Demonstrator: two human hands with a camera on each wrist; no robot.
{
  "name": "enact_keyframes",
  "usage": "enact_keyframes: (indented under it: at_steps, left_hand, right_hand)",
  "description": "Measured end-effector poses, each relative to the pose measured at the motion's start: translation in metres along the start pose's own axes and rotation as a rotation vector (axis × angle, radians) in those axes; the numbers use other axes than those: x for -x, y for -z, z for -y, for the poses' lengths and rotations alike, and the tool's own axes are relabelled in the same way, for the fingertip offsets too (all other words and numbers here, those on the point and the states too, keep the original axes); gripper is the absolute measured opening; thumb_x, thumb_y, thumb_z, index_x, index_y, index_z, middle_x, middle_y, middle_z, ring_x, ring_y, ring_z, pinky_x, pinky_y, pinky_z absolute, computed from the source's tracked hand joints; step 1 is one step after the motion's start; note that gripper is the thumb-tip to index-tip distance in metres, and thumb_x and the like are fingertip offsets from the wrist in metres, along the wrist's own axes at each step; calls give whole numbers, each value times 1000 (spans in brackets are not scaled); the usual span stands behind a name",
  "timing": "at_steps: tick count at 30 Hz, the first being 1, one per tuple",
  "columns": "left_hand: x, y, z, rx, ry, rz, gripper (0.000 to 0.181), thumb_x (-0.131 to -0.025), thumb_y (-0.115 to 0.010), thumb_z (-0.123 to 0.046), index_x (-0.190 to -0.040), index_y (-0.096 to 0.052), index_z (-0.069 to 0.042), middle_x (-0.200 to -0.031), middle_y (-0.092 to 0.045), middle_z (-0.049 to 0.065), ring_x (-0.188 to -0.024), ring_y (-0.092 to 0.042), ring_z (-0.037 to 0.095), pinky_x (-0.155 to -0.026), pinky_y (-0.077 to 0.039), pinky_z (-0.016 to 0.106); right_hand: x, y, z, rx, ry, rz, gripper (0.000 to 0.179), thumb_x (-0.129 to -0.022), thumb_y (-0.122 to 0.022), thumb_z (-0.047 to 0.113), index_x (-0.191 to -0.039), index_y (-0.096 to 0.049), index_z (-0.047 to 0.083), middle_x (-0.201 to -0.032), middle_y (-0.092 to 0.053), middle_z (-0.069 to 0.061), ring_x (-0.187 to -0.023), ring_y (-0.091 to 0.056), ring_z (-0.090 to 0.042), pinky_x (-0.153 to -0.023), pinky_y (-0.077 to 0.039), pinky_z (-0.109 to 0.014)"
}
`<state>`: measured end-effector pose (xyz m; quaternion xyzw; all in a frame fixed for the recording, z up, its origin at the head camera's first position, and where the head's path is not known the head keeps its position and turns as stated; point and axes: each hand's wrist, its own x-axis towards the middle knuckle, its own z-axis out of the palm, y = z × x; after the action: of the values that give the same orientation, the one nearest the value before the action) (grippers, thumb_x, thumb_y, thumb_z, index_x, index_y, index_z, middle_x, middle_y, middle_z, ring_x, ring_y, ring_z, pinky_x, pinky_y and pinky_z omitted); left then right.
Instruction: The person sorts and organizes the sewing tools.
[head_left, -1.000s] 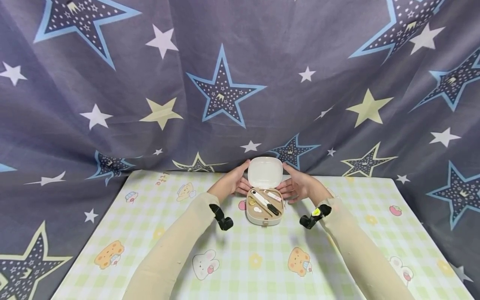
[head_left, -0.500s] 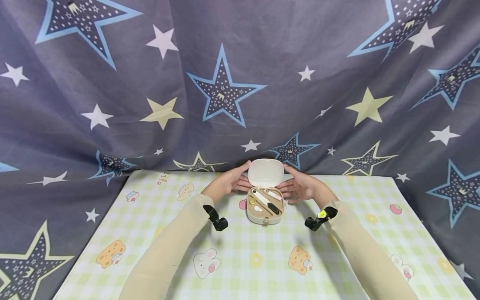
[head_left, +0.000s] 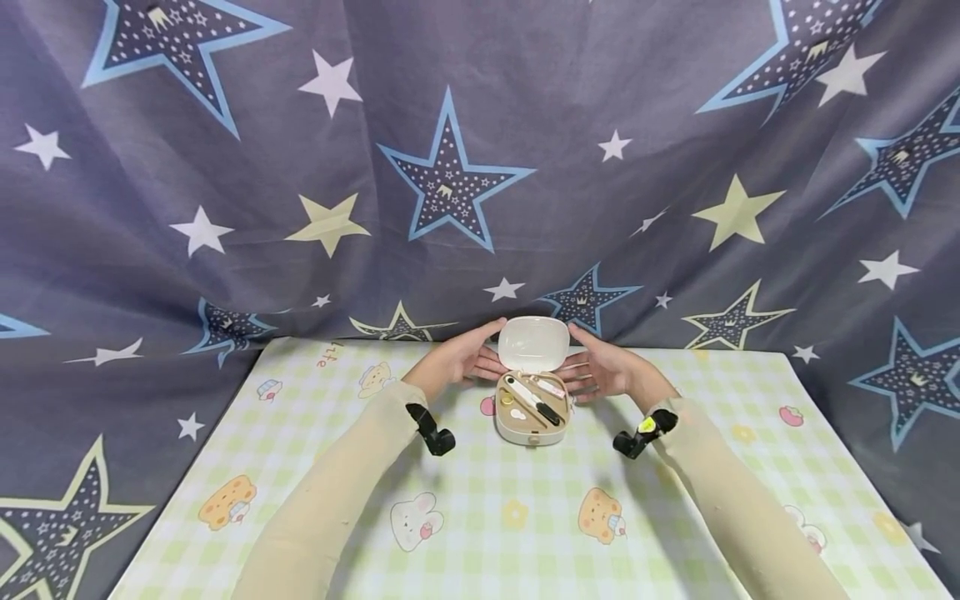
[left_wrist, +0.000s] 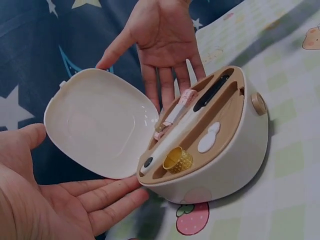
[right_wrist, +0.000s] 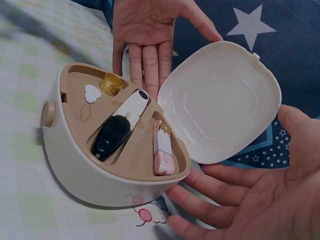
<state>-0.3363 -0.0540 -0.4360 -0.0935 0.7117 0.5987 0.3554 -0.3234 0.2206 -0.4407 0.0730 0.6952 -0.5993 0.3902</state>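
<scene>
A white sewing box [head_left: 517, 435] stands on the table with its white lid [head_left: 534, 342] raised. My left hand [head_left: 463, 357] and right hand [head_left: 606, 368] flank the box, palms facing in and fingers extended. In the wrist views each thumb is at the lid's edge, with fingertips near the hinge side. A tan insert holds a golden thimble [left_wrist: 178, 161], a white needle threader [right_wrist: 92, 93], a white tool with a black end [right_wrist: 112, 137], and a pink-and-white tape measure [right_wrist: 164, 157] with a metal tip. A round tan latch button [left_wrist: 258, 104] is on the front.
A green-and-white checked tablecloth [head_left: 517, 554] printed with cartoon animals covers the table. Directly behind the box hangs a dark curtain [head_left: 570, 217] with stars. A black wrist camera [head_left: 431, 431] sits on the left sleeve, another wrist camera [head_left: 645, 432] on the right.
Both wrists have spread slightly outward from the box, while the thumbs stay at the lid's edges. The box and its raised lid look nearly unchanged; the head view has shifted a little.
</scene>
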Motion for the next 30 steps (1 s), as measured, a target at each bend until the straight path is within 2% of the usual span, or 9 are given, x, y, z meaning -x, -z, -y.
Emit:
enact_keyframes:
  at_steps: [8,17,23,27,30]
  left_hand:
    - [-1,-4,-8,-42,61,-35,95,-88,-48,-79,-130,-61,6,-129,-69,21,-123,-66,33,-124,-17,61]
    - [4,-5,-10,-48,81,-46,97,-86,-48,-80,-133,-60,4,-133,-67,19,-124,-65,32,-122,-26,57]
    - [4,-7,-7,47,90,-22,97,-87,-54,-76,-138,-54,7,-140,-60,22,-132,-58,36,-117,-37,56]
    - [3,-9,-5,122,87,-8,98,-88,-56,-72,-141,-48,11,-144,-54,25,-135,-52,39,-115,-40,57]
    - [4,-11,-5,143,73,-8,98,-89,-55,-70,-142,-45,13,-145,-51,27,-134,-51,40,-114,-41,56]
  right_hand:
    - [1,-5,9,19,-47,-35,112,-90,-24,86,-148,-39,-9,-139,-52,-17,-120,-54,-31,-117,-35,-56]
    - [2,-10,12,-4,-76,-69,113,-89,-27,86,-149,-37,-8,-131,-51,-16,-116,-53,-30,-115,-39,-53]
    - [1,-11,10,-47,-71,-63,113,-89,-29,85,-150,-35,-10,-130,-47,-17,-113,-50,-28,-112,-44,-51]
    - [0,-11,9,-54,-69,-56,113,-90,-29,85,-150,-34,-10,-131,-46,-17,-112,-50,-28,-110,-45,-50]
    - [0,-11,9,-53,-62,-52,112,-90,-29,85,-150,-33,-10,-130,-46,-17,-111,-50,-27,-111,-45,-50]
